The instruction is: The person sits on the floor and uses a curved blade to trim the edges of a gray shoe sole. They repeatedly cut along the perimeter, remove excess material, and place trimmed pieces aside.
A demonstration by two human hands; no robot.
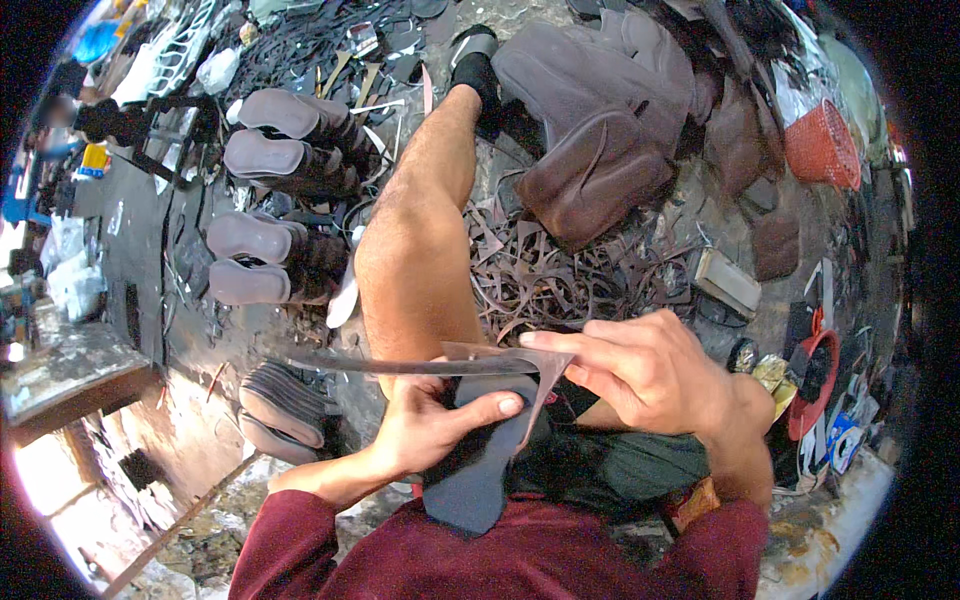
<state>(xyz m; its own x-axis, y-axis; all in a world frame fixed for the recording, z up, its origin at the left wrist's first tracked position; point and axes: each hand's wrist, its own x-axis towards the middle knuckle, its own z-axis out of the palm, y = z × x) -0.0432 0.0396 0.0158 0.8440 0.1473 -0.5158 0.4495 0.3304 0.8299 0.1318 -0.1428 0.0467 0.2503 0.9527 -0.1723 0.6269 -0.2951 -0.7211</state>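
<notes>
In front of the maroon shirt (450, 570), a dark sole-shaped piece (465, 480) is held up against a thin brown sheet (548, 375); a step of trimming or separating seems to be in hand, and a steady hold with a controlled pull seems called for next. The piece is gripped by the partly closed left hand (425, 420), thumb on top, fingers mostly hidden; the sheet's corner is apparently pinched by the half-curled right hand (655, 375)
</notes>
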